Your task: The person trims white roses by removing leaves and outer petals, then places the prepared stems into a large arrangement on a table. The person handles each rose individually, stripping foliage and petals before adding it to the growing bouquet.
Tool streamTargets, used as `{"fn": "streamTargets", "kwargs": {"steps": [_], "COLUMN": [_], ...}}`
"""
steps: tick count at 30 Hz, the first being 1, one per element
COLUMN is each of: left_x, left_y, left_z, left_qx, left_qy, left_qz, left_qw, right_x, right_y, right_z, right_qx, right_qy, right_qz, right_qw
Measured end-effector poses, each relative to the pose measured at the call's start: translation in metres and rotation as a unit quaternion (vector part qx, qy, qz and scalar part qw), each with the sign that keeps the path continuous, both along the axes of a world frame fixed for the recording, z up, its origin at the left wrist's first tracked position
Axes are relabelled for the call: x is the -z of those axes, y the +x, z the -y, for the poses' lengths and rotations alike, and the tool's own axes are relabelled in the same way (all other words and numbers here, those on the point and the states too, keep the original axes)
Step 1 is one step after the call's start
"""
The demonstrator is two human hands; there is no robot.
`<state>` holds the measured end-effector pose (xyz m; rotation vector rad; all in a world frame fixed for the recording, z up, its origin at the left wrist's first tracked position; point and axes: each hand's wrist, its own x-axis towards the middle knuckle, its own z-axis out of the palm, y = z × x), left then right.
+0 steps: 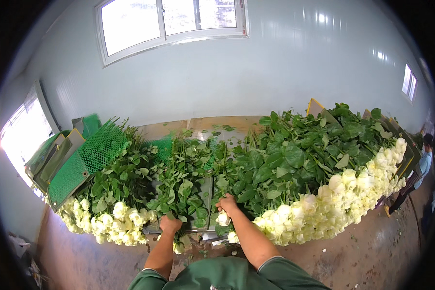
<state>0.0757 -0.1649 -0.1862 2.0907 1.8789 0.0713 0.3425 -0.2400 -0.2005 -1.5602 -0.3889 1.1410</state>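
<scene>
My left hand is at the table's front edge, closed around rose stems, with a few white rose heads hanging just below it. My right hand grips a white rose by its stem, the bloom showing under the fingers. Leafy green stems lie between and beyond my hands. To the right is a large heap of white roses, blooms towards the front edge. Another pile of white roses lies on the left. Leaves partly hide the fingers of both hands.
Green plastic mesh covers part of the left pile, beside folded mesh-and-board wraps. More boards stand behind the right heap. Loose leaves lie at the table's back, near the wall. A person stands at the far right.
</scene>
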Motion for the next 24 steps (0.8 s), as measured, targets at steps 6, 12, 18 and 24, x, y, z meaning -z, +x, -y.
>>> {"fn": "streamTargets", "kwargs": {"steps": [6,12,18,24], "left_x": [-0.027,-0.104,-0.141,-0.154], "left_y": [-0.028,-0.008,0.078,0.088], "left_z": [-0.005,0.035,0.027,0.04], "left_qx": [0.056,0.145,0.163,0.093], "left_qy": [0.005,-0.004,-0.623,-0.627], "left_qz": [0.087,0.458,0.668,0.702], "left_qw": [0.995,0.877,0.372,0.326], "right_x": [-0.066,-0.161,-0.175,-0.21], "right_y": [-0.007,-0.017,-0.045,-0.068], "right_z": [0.023,0.019,-0.001,0.059], "right_qx": [0.029,0.037,-0.058,0.128], "right_qy": [0.057,0.212,0.089,0.172], "right_qz": [-0.013,-0.121,0.003,0.24], "right_qw": [0.998,0.969,0.994,0.947]}}
